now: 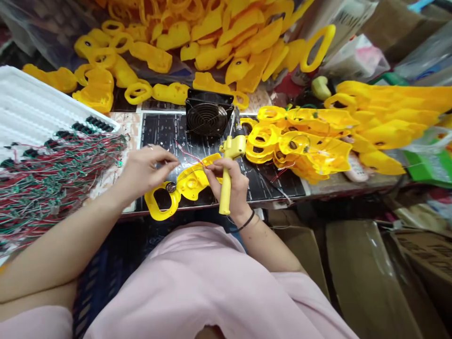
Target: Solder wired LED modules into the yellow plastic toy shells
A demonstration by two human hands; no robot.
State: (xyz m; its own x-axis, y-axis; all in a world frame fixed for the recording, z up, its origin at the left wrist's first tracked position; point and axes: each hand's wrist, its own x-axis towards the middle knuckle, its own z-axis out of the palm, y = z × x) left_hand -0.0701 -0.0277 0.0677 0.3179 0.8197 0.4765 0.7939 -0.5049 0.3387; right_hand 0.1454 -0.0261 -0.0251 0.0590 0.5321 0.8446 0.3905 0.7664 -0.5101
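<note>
The right hand (pixel 237 181) grips a yellow, gun-shaped plastic tool (pixel 231 149) with a metal tip, its handle slanting down across the palm and its tip pointing away from the body. The thumb and forefinger of that hand also come together at thin red and white wires (pixel 192 155), over the far edge of a yellow moulded plastic shell with a ring-shaped handle (pixel 192 182). This shell lies between the two hands at the near edge of the counter (pixel 319 187), its ring overhanging, with a small round dark part (pixel 171 187) where ring and body meet.

The left hand (pixel 146 167) hovers just above the ring end, thumb and forefinger drawn close together; whether they pinch a fine wire I cannot tell.

Beyond the shell, a black square fan with a wire grille (pixel 207 117) stands on a glossy black panel (pixel 162 127). To the right sit stacked yellow plastic shells with wires (pixel 307 146); to the left, a bundle of red, green and white wires (pixel 60 188) lies on a white ridged tray (pixel 42 99).
</note>
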